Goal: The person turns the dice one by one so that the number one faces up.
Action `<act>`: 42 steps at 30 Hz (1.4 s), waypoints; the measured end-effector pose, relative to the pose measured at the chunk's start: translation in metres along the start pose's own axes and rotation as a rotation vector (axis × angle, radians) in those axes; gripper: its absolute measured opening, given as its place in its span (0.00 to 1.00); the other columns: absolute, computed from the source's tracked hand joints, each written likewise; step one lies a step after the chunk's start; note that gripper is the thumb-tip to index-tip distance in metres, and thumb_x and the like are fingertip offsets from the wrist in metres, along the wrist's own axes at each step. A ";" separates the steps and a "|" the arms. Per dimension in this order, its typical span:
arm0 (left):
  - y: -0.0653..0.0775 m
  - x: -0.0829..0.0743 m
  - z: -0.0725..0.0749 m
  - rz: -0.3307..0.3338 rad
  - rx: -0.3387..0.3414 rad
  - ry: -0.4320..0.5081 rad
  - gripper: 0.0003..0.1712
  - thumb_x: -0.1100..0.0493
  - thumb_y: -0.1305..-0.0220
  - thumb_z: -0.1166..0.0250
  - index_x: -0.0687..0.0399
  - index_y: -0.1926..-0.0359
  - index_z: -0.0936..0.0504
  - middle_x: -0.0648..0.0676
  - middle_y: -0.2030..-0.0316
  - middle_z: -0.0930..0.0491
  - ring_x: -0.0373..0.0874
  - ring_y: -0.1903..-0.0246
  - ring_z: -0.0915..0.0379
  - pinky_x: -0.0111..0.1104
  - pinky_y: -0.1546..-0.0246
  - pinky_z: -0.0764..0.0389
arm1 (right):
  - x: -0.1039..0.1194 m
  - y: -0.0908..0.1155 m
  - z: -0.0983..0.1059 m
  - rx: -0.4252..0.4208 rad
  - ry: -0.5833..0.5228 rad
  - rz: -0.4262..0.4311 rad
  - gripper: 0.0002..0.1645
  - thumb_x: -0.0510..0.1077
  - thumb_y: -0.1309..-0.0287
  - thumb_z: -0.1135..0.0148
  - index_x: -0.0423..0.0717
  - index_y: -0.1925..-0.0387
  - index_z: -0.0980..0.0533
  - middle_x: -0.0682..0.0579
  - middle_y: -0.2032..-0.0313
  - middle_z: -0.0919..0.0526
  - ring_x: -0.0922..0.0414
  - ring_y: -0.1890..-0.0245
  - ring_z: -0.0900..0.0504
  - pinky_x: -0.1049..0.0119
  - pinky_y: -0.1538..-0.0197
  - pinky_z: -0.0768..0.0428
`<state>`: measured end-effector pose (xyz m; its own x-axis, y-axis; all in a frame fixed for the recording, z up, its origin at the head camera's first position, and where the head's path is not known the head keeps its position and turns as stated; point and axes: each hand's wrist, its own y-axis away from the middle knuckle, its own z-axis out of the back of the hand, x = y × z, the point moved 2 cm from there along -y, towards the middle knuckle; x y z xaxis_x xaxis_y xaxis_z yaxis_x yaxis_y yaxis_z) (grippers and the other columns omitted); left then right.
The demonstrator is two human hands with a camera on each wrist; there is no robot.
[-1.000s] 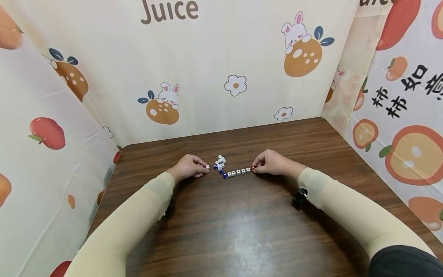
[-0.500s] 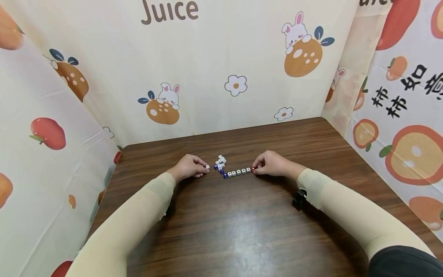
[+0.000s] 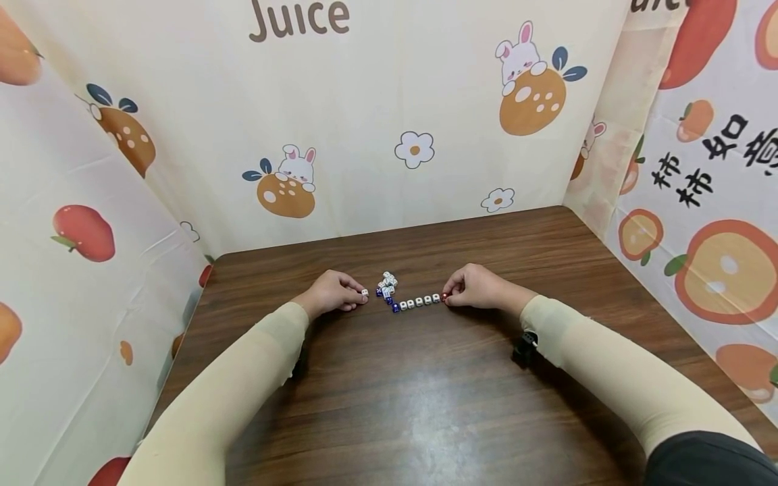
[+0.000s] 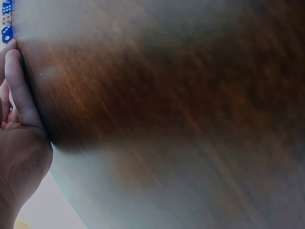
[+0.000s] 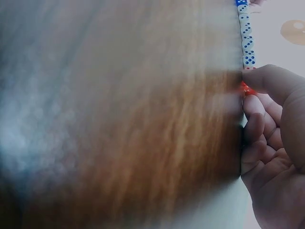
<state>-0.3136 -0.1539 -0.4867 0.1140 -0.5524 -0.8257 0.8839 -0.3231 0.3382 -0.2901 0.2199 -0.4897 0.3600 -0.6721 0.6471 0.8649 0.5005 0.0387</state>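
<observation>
In the head view my left hand (image 3: 333,292) pinches a white die (image 3: 365,293) between thumb and fingertips, just left of a small pile of white and blue dice (image 3: 387,286). My right hand (image 3: 476,286) holds a red die (image 3: 445,296) at the right end of a row of dice. That row has several white dice (image 3: 419,302) and a blue die (image 3: 396,308) at its left end. The right wrist view shows the red die (image 5: 248,89) partly hidden by the thumb. At the left wrist view's edge, blue dice (image 4: 6,34) appear beyond the fingers.
The dice lie on a dark wood-grain table (image 3: 425,391). A printed cloth backdrop (image 3: 377,101) rises behind the table, with more cloth at the left (image 3: 79,297) and right (image 3: 687,270). A black wrist camera (image 3: 525,347) sits under the right forearm.
</observation>
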 end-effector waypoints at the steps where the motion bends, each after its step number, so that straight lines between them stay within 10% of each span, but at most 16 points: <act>1: 0.000 0.000 0.000 0.000 0.000 0.000 0.14 0.60 0.32 0.17 0.61 0.49 0.05 0.50 0.65 0.07 0.34 0.71 0.17 0.26 0.68 0.11 | 0.000 0.000 0.000 -0.001 0.000 0.002 0.05 0.40 0.41 0.22 0.53 0.65 0.06 0.64 0.78 0.16 0.65 0.73 0.22 0.73 0.64 0.24; 18: -0.003 -0.002 -0.003 0.007 -0.006 0.010 0.13 0.60 0.32 0.16 0.60 0.50 0.05 0.50 0.64 0.07 0.34 0.71 0.16 0.27 0.67 0.10 | 0.012 -0.020 0.036 0.288 -0.023 -0.036 0.23 0.45 0.34 0.21 0.39 0.41 0.10 0.57 0.65 0.05 0.64 0.65 0.14 0.71 0.57 0.16; 42: 0.001 0.002 -0.001 0.007 -0.003 0.022 0.12 0.60 0.32 0.17 0.60 0.51 0.05 0.50 0.64 0.07 0.34 0.70 0.15 0.27 0.66 0.10 | 0.051 -0.091 -0.019 0.126 -0.008 -0.062 0.13 0.48 0.20 0.30 0.50 0.58 0.05 0.56 0.73 0.09 0.62 0.73 0.16 0.69 0.64 0.20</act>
<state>-0.3126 -0.1548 -0.4884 0.1300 -0.5379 -0.8329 0.8842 -0.3172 0.3428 -0.3436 0.1300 -0.4745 0.3036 -0.6999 0.6466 0.8346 0.5227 0.1739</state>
